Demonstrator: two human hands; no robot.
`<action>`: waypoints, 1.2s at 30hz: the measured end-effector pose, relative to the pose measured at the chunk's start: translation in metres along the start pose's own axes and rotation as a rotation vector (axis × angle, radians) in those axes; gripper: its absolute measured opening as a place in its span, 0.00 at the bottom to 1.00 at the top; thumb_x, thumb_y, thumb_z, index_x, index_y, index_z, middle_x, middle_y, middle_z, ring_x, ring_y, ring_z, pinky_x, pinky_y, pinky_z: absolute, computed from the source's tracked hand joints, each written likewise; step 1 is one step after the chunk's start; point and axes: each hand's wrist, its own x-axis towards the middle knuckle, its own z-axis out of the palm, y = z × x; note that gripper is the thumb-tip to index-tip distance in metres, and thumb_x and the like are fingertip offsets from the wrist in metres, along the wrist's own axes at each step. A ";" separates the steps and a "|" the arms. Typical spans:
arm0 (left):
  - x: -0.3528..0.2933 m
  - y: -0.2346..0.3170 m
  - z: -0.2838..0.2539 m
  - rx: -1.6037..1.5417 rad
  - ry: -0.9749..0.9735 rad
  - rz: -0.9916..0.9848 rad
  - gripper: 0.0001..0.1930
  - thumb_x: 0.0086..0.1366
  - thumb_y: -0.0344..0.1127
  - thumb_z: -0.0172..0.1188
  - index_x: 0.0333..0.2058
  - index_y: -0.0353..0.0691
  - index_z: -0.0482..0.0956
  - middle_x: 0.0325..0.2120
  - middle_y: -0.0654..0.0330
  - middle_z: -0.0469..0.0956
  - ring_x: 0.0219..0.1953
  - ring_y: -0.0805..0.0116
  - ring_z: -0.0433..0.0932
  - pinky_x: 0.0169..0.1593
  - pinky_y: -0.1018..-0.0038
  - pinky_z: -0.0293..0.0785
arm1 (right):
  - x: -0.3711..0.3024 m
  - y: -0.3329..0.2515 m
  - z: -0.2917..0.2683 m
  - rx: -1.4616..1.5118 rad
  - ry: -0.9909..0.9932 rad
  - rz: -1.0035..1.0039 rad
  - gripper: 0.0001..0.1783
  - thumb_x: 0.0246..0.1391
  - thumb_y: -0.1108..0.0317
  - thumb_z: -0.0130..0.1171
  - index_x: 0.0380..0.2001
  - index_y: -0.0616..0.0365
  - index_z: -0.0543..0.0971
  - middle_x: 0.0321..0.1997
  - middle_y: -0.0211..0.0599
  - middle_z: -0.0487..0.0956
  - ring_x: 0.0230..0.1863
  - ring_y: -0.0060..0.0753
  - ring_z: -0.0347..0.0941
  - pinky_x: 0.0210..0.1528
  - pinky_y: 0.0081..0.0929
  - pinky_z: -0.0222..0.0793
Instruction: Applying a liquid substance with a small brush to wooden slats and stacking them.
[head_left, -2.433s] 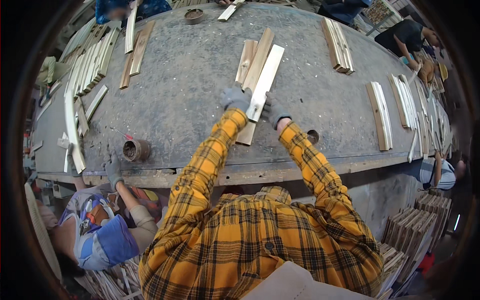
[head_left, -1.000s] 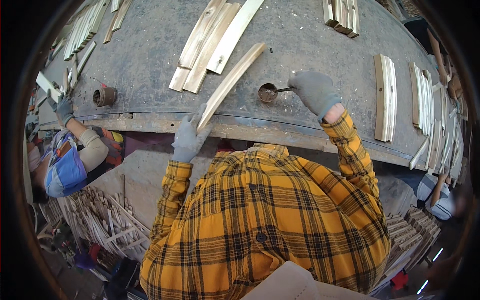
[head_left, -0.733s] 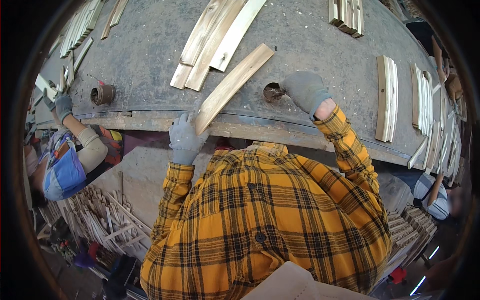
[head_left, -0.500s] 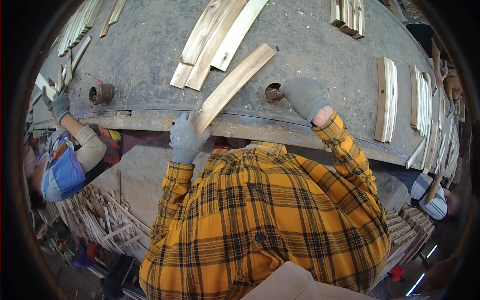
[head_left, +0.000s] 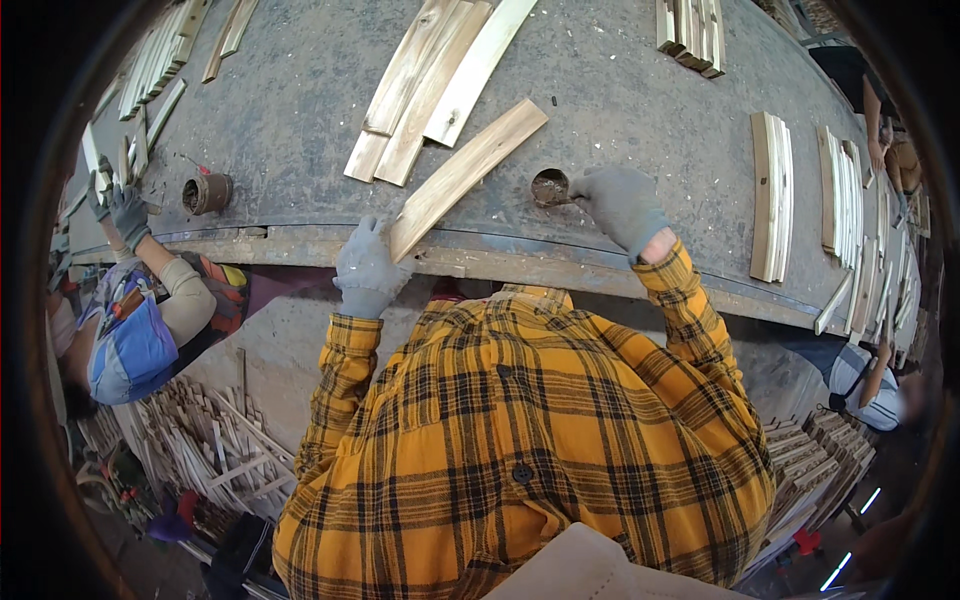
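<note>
My left hand (head_left: 369, 265), in a grey glove, grips the near end of a pale wooden slat (head_left: 465, 178) at the table's front edge. The slat slants away to the right over the tabletop. To its right stands a small round pot (head_left: 549, 188) with brown stuff inside. My right hand (head_left: 622, 208), also gloved in grey, is closed beside the pot's right rim. Something dark shows at its fingertips by the rim, too small and covered to name. Beyond the held slat lie several wider slats (head_left: 418, 95) side by side.
Stacked slats (head_left: 771, 198) lie on the grey table (head_left: 660, 130) at the right, with another bundle (head_left: 690, 35) at the far side. Leftward sit a second brown pot (head_left: 207, 193) and a co-worker's gloved hand (head_left: 128, 214). Scrap wood (head_left: 215, 440) is heaped on the floor behind left.
My right hand has shifted slightly right and nearer to me, uncovering more of the pot's mouth. The held slat's far end has come a little nearer and to the left.
</note>
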 end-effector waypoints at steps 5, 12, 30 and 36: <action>-0.016 0.008 -0.012 -0.174 0.117 0.028 0.30 0.42 0.40 0.66 0.49 0.50 0.72 0.32 0.59 0.73 0.31 0.61 0.75 0.34 0.68 0.72 | -0.018 -0.003 -0.017 0.689 0.403 0.114 0.07 0.45 0.70 0.60 0.30 0.55 0.79 0.25 0.36 0.76 0.23 0.35 0.71 0.26 0.23 0.65; -0.025 0.023 -0.037 -0.313 0.128 0.055 0.34 0.40 0.40 0.69 0.51 0.49 0.71 0.29 0.61 0.71 0.29 0.66 0.72 0.34 0.73 0.70 | -0.011 -0.021 -0.009 0.547 0.699 0.110 0.07 0.47 0.68 0.57 0.32 0.50 0.79 0.25 0.35 0.75 0.24 0.36 0.71 0.24 0.24 0.65; -0.024 0.030 -0.047 -0.259 0.235 0.127 0.35 0.39 0.43 0.68 0.51 0.52 0.71 0.24 0.62 0.66 0.25 0.65 0.69 0.29 0.71 0.68 | -0.014 -0.019 -0.002 0.080 0.802 0.144 0.18 0.41 0.71 0.55 0.39 0.40 0.78 0.31 0.23 0.73 0.32 0.30 0.71 0.29 0.25 0.68; -0.024 0.041 -0.061 -0.268 0.197 0.094 0.34 0.37 0.33 0.69 0.50 0.47 0.72 0.28 0.60 0.71 0.28 0.65 0.72 0.33 0.73 0.69 | -0.016 -0.026 0.000 0.000 0.806 0.125 0.16 0.42 0.71 0.54 0.37 0.40 0.78 0.31 0.24 0.74 0.31 0.30 0.71 0.28 0.25 0.69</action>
